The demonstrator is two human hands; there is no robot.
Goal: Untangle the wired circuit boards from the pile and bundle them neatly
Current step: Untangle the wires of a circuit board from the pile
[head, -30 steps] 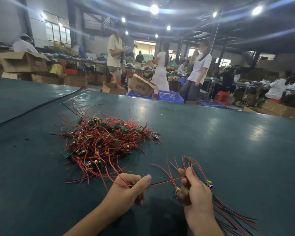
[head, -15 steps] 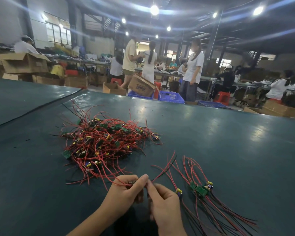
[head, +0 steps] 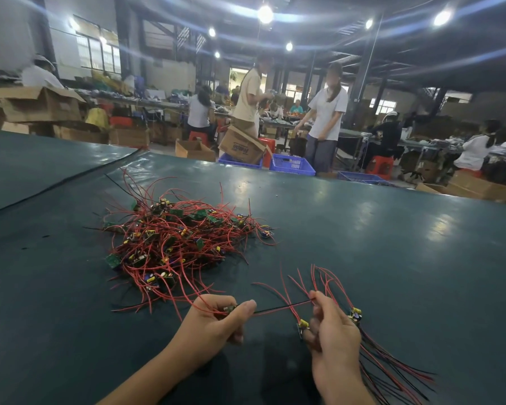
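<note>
No legible text; blue print on the tilted cardboard box [head: 241, 145] too blurred.

Counting as I'm going: two hands are working here, a left hand [head: 214, 320] and a right hand [head: 333, 334]. One tangled pile [head: 176, 238] is sitting on the table [head: 377, 258], with way too many boards in it to count. The left hand is pinching one single board [head: 231, 309]. The right hand is gripping one bundle [head: 392, 372], and two yellow-capped boards [head: 303, 323] are showing in it. Out back I'm getting at least three blue baskets [head: 292, 165], about seven people [head: 324, 112], two plainly standing, and at least six ceiling lamps [head: 265, 14] glowing.
</note>
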